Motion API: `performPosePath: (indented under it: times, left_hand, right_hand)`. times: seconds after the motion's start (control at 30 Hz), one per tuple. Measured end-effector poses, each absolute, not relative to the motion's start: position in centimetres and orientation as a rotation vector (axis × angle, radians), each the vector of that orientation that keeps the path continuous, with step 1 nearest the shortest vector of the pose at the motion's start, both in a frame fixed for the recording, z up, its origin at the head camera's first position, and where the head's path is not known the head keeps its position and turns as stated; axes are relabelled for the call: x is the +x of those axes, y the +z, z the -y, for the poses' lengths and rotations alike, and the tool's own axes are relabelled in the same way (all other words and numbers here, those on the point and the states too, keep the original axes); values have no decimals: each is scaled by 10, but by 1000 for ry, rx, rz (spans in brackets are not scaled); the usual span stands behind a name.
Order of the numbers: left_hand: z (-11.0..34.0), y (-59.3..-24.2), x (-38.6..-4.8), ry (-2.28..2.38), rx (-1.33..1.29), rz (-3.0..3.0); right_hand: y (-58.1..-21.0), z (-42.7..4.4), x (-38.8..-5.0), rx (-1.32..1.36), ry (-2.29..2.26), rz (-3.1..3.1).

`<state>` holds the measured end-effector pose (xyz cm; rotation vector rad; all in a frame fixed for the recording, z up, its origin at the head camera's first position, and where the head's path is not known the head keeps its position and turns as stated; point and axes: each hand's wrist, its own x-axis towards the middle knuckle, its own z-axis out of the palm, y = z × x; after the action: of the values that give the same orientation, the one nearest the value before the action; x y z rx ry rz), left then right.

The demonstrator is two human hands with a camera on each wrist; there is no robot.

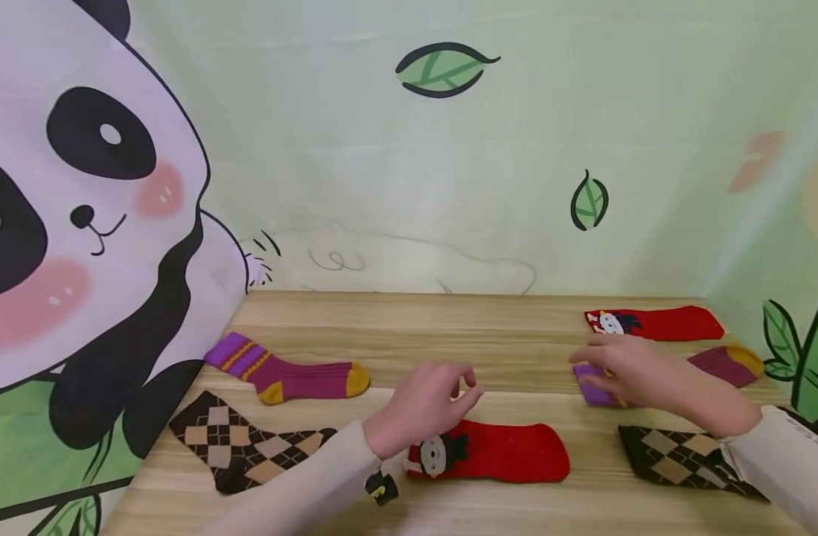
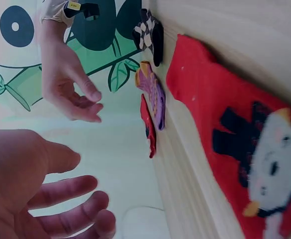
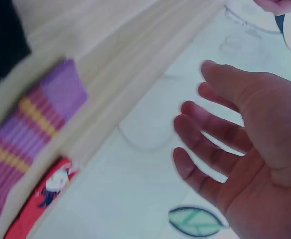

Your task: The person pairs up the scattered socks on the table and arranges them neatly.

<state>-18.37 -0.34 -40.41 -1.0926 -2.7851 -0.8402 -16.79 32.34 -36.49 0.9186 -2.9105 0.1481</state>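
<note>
**Nobody's gripping anything over here**

So I'm standing by this wood-grain table [image 1: 382,327], calling the leafy backdrop [image 1: 355,149] twelve o'clock. The left purple sock [image 1: 304,380] is lying at ten, the left argyle sock [image 1: 244,439] at eight, the near red sock [image 1: 509,452] around six, the far red sock [image 1: 670,324] at two, the right purple sock [image 1: 723,366] at three and the right argyle sock [image 1: 663,454] at four. My guess: they're lying flat and spaced out so each pattern is showing, and the red and purple cuffs are all pointing toward nine or ten, probably for tidiness.

The left hand [image 1: 425,402] is hovering with loosely bent fingers, pinching nothing. From it, the near red sock is sitting lower, toward four.

The right hand [image 1: 626,368] is hanging above the right purple sock and hiding its middle, fingers relaxed and apart, nothing in them, no contact showing. From there the far red sock is lying at one, the right argyle sock at five, partly hiding behind the right sleeve [image 1: 780,461]. I reckon both hands are floating high so they're not rumpling anything.
</note>
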Motion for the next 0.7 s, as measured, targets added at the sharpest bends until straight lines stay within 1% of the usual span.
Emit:
performPosePath:
  times: [0.07,0.33,0.53,0.7]
  left_hand:
    - [-6,-403,-188,-810,-1101,2721]
    - [-37,-404,-204,-825,-1071,2526]
    - [-61,-400,-220,-846,-1012,2438]
    - [-84,-396,-230,-843,-1019,2371]
  right_hand:
    - [-362,-332,-170,887,102,2837]
    - [-355,-375,-188,913,46,2459]
    - [-348,-402,-196,866,88,2437]
    - [-345,-418,-201,798,49,2468]
